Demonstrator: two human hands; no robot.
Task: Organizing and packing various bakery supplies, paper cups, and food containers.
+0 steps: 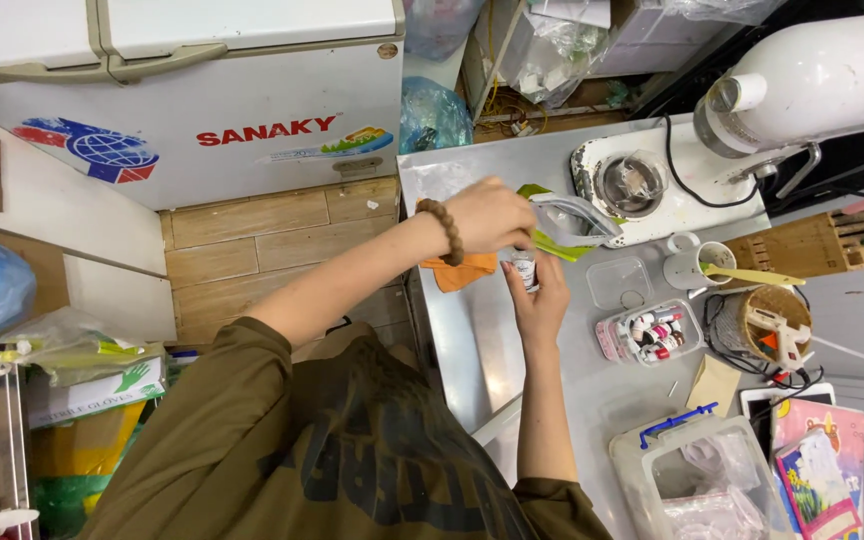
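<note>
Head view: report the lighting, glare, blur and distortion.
Head view: even indoor light with soft shadows; mild glare on the steel table and white mixer; the left hand over the small bottle is slightly motion-blurred, the right hand sharper; wide-angle lens bends edges near the freezer.

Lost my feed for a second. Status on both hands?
Left hand closed over the small bottle's top. Right hand gripping small bottle from below. Open box of little bottles close by; nothing blocking.

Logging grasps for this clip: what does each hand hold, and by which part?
Right hand holds a small bottle by its body; left hand is at its top, grip hidden.
</note>
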